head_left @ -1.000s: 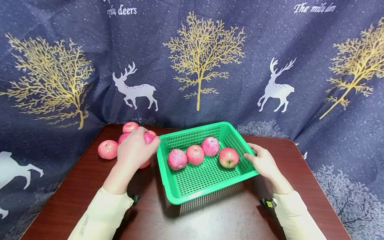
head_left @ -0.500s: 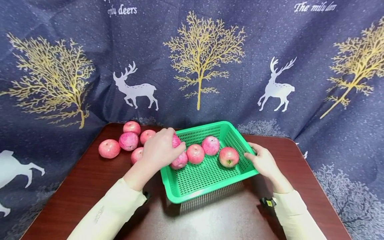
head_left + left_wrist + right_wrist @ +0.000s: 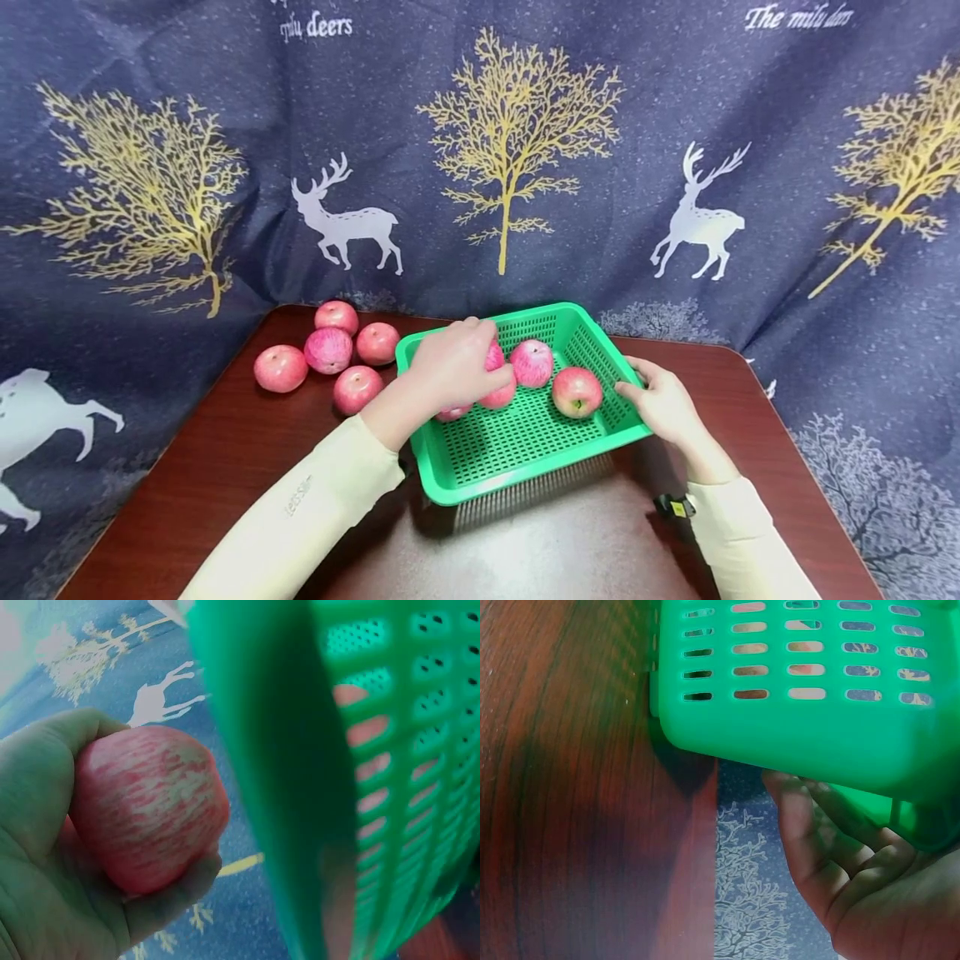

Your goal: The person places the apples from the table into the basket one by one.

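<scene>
My left hand (image 3: pixel 459 360) grips a striped pink-red apple (image 3: pixel 152 808), fingers and thumb curled round it, over the left half of the green basket (image 3: pixel 525 477). In the head view the hand hides most of that apple and part of the apples below it. Inside the basket lie several apples, among them a striped one (image 3: pixel 532 363) at the back and a red one (image 3: pixel 577 392) on the right. My right hand (image 3: pixel 666 404) holds the basket's right rim, thumb on the inner side and fingers under the lip, as the right wrist view shows.
Several apples lie on the brown table (image 3: pixel 247 467) left of the basket, including a front one (image 3: pixel 357 390) close to its left wall and an outer one (image 3: pixel 281 368). A dark blue cloth (image 3: pixel 450 208) with deer and trees hangs behind the table.
My left hand has carried the apple rightward from the group on the table, across the basket's left rim, to above the apples inside. The right hand has stayed at the rim.
</scene>
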`<state>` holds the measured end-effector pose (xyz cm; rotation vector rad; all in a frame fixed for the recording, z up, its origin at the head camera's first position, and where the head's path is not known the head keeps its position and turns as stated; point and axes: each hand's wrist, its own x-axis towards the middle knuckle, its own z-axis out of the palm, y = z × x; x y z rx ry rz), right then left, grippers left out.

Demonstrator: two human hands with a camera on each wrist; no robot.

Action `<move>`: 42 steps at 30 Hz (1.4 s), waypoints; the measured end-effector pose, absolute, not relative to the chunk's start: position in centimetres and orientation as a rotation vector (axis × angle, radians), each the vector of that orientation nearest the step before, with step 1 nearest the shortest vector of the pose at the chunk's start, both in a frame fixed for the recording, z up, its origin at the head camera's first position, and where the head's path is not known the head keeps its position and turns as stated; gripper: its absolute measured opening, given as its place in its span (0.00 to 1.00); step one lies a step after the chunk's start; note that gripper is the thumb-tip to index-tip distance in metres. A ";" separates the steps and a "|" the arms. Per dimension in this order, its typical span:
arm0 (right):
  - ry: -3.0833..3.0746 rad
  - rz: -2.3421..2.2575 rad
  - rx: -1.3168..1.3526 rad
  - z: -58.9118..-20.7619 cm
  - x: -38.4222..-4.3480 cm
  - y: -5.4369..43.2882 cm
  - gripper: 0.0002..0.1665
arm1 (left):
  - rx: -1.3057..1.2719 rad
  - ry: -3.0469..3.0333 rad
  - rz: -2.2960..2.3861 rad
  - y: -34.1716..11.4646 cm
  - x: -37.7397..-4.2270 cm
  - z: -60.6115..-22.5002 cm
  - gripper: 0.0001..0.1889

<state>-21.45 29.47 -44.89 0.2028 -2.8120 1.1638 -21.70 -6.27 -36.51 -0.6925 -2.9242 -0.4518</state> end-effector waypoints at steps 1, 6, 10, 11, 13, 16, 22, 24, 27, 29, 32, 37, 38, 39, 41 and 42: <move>-2.812 1.166 0.202 -44.9 -21.4 29.5 0.31 | -0.745 -2.917 -0.440 -5.9 -21.8 -36.6 0.19; -2.815 1.174 0.202 -45.0 -21.2 29.5 0.31 | -1.021 -2.825 -0.343 -4.6 -21.9 -37.4 0.23; -2.815 1.163 0.198 -45.0 -21.2 29.6 0.32 | -1.157 -2.782 -0.239 -3.9 -21.8 -37.6 0.23; -2.813 1.159 0.199 -45.0 -21.2 29.7 0.32 | -1.179 -2.781 -0.217 -3.8 -21.8 -37.5 0.21; -2.808 1.156 0.201 -45.0 -21.2 29.7 0.31 | -1.213 -2.783 -0.185 -3.5 -21.7 -37.3 0.17; -2.803 1.172 0.210 -45.0 -21.2 29.6 0.31 | -1.254 -2.785 -0.179 -3.1 -21.6 -36.6 0.13; -2.801 1.200 0.208 -45.1 -21.2 29.5 0.31 | -1.296 -2.786 -0.149 -1.9 -21.3 -35.3 0.14; -2.801 1.197 0.207 -45.1 -21.3 29.5 0.31 | -1.301 -2.795 -0.120 -1.4 -21.4 -35.3 0.14; -2.801 1.192 0.207 -45.2 -21.4 29.5 0.31 | -1.300 -2.823 -0.071 -0.8 -21.8 -35.5 0.15; -2.799 1.194 0.208 -45.2 -21.4 29.6 0.31 | -1.300 -2.848 -0.045 -0.4 -22.0 -35.8 0.16; -2.797 1.205 0.213 -45.1 -21.4 29.6 0.32 | -1.304 -2.873 -0.020 0.1 -22.3 -36.1 0.16; -2.798 1.210 0.222 -45.1 -21.4 29.6 0.31 | -1.324 -2.875 -0.005 0.8 -22.4 -36.7 0.20; -2.797 1.211 0.222 -45.1 -21.4 29.6 0.31 | -1.331 -2.874 -0.009 0.9 -22.4 -36.7 0.20; -2.796 1.212 0.222 -45.1 -21.5 29.6 0.31 | -1.338 -2.868 -0.016 1.0 -22.5 -36.9 0.20; -2.796 1.218 0.221 -45.1 -21.5 29.6 0.32 | -1.350 -2.858 -0.033 1.2 -22.7 -37.1 0.18; -2.796 1.220 0.220 -45.1 -21.5 29.6 0.32 | -1.357 -2.853 -0.041 1.3 -22.7 -37.2 0.18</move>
